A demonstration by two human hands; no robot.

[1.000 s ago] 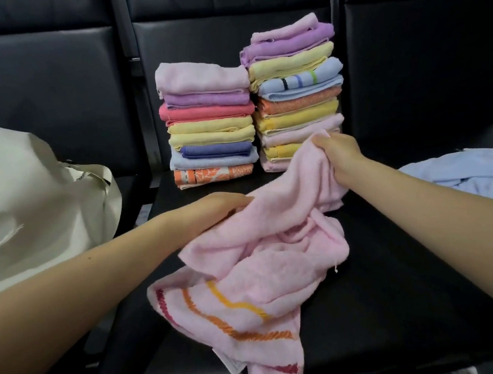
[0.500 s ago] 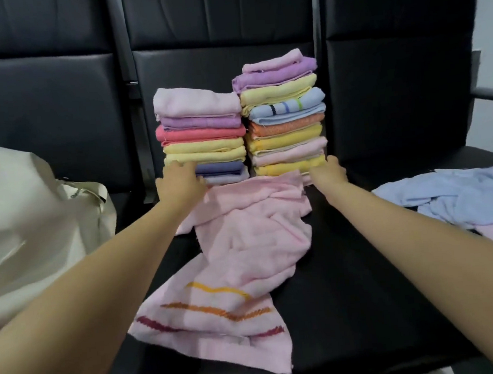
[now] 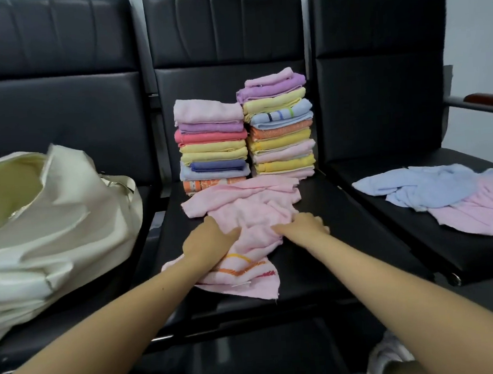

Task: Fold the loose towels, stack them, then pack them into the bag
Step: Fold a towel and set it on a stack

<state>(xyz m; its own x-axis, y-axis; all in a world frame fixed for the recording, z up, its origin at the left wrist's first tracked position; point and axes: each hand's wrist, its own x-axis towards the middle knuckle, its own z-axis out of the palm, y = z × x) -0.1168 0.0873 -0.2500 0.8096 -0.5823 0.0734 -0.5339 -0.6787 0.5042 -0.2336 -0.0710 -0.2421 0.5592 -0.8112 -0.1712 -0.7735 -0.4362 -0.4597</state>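
**Hands drop back to the towel's middle**

Hands have come back from the far edge. The left hand (image 3: 211, 242) and right hand (image 3: 301, 226) now press, fingers flat, on the rumpled middle of the pink towel (image 3: 247, 207), spread on the seat (image 3: 332, 239) before two folded stacks (image 3: 247, 133). Folding seems only beginning; the bag (image 3: 56, 219) waits left, loose towels (image 3: 446, 197) right.

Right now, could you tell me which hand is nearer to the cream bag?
Left. The left hand rests on the pink towel, on the side toward the cream bag; the right hand lies farther off, at the towel's opposite edge.
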